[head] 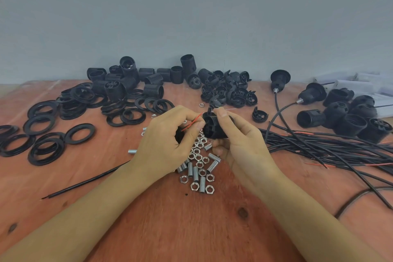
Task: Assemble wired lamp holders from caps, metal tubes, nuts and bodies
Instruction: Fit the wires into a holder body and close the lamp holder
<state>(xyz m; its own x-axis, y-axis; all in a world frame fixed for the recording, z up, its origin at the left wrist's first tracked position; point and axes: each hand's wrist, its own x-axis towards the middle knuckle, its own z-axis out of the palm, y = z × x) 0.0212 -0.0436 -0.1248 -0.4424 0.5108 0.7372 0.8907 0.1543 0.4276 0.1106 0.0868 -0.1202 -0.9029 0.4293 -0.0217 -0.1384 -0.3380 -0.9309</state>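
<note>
Black rings (49, 134) lie left of the held lamp body (212, 128), cables (329, 149) right, nuts (198, 157) beneath. The left hand (165, 144) pinches a red wire (191, 123), the right hand (238, 140) grips the body. Moulded lettering (111, 84) behind is unreadable.

Both hands up over the surface (191, 229). L hand (168, 140) pinches a red wire (191, 123) btwn thumb & forefinger, right at the black holder body (212, 128) gripped by the R hand (240, 140), thumb on top. Below them: nuts (184, 178) & metal tubes (202, 184) in a loose pile. Black rings (49, 134) spread left, threaded bodies (127, 83) & caps (229, 89) heaped at the back, black cables (329, 149) bundled right, wired holders (312, 91) beyond.
</note>
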